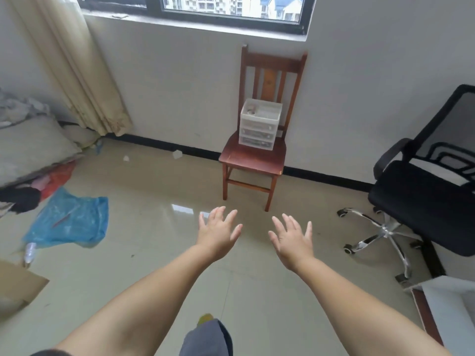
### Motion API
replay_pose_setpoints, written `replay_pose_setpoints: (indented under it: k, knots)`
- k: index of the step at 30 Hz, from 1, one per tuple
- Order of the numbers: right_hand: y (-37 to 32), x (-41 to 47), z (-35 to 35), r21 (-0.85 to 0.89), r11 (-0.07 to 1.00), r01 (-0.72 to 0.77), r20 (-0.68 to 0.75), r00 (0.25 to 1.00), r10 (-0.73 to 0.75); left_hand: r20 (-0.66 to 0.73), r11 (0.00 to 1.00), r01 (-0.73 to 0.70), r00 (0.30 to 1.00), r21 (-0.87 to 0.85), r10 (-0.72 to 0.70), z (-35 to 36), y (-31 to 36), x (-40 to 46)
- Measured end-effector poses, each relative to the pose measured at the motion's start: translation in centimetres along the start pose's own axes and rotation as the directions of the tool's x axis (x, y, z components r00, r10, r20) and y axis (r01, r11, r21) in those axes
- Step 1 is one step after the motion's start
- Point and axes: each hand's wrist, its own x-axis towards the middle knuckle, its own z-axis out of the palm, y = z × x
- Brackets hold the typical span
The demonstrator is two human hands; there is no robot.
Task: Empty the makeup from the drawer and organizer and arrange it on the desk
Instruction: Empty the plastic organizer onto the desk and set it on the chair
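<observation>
Bare-skinned, my two arms reach forward over a glossy beige tiled floor (pixel 144 255). My left hand (pixel 218 233) and right hand (pixel 293 240) hover palms down, side by side but apart, fingers spread and straight, holding nothing. Beyond them a red-brown wooden chair (pixel 253 160) stands against the white wall under a window (pixel 195 9). On its seat sits a white plastic drawer organizer (pixel 259 124), drawers closed, small items in its open top tray. A black office chair (pixel 424 196) stands to the right.
</observation>
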Motion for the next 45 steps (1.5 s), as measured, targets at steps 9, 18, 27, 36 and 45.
replay_pose_setpoints:
  k: [9, 18, 27, 36, 45]
  knots:
    - [-0.7, 23.3, -5.5, 0.051, 0.993, -0.105, -0.018, 0.994, 0.106, -0.003, 0.998, -0.056, 0.998, 0.027, 0.056, -6.2, -4.6, 23.7]
    - [-0.4, 42.6, -10.8, 0.112, 0.981, -0.16, -0.027, 0.986, 0.164, 0.038, 0.987, -0.13, 0.991, 0.092, 0.127, -11.7, -6.4, 45.0]
    - [5.6, 64.9, -15.2, 0.045, 0.997, -0.062, 0.014, 0.998, 0.061, 0.087, 0.996, -0.08, 0.993, 0.038, 0.076, -11.3, -3.4, 66.5]
    - [6.5, 84.3, -18.5, 0.07, 0.98, 0.188, 0.132, 0.972, -0.196, 0.124, 1.0, -0.026, 0.992, -0.017, 0.028, -10.3, -0.6, 81.9]
    - [4.4, 95.3, -15.2, 0.078, 0.908, 0.411, 0.294, 0.861, -0.415, 0.235, 0.989, 0.134, 0.965, -0.067, -0.115, -5.9, 0.6, 88.3]
